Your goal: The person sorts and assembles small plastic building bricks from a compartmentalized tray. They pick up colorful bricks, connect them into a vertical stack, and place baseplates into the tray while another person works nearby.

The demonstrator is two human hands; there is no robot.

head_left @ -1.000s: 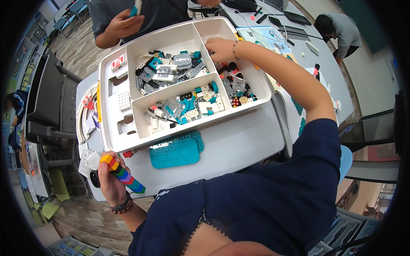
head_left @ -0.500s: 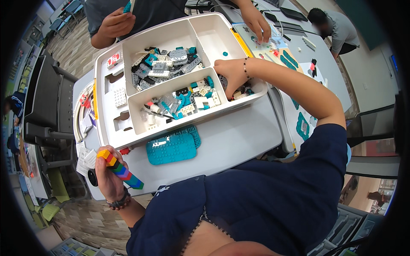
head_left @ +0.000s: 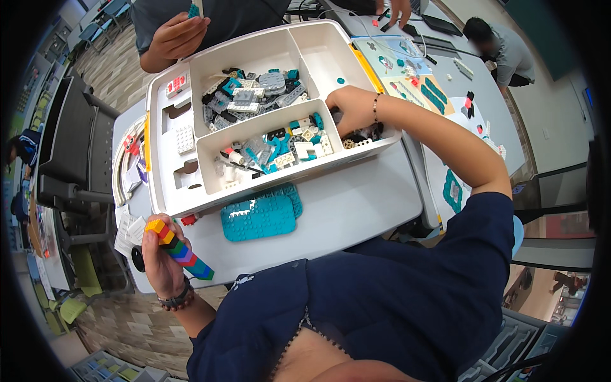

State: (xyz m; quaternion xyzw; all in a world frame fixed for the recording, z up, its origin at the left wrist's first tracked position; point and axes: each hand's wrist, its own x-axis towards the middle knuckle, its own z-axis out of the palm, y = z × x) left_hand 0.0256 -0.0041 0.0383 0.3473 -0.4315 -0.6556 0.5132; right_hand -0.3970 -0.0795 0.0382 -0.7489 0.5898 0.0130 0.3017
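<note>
My left hand (head_left: 163, 264) is closed around a stick of stacked building bricks (head_left: 180, 249) in bands of yellow, red, black, green, blue and purple, held tilted near the table's front left edge. My right hand (head_left: 354, 110) reaches down into the right compartment of a white sorting tray (head_left: 323, 56). Its fingertips are hidden behind the compartment wall, among small dark parts and a tan gear (head_left: 348, 144). The near compartment holds mixed white, teal and clear pieces (head_left: 273, 153). Grey, white and teal bricks (head_left: 248, 95) fill the large far compartment.
Teal studded plates (head_left: 258, 218) lie in front of the tray. Across the table, a co-worker's hand (head_left: 180, 36) holds a teal and white piece. A printed sheet (head_left: 398, 60) and loose parts lie at the right. White curved pieces (head_left: 121, 165) and papers are at the left.
My right hand stays in the right compartment with its fingers slightly shifted. The co-worker's other hand has moved back from the printed sheet toward the far table. My left hand still holds the bricks.
</note>
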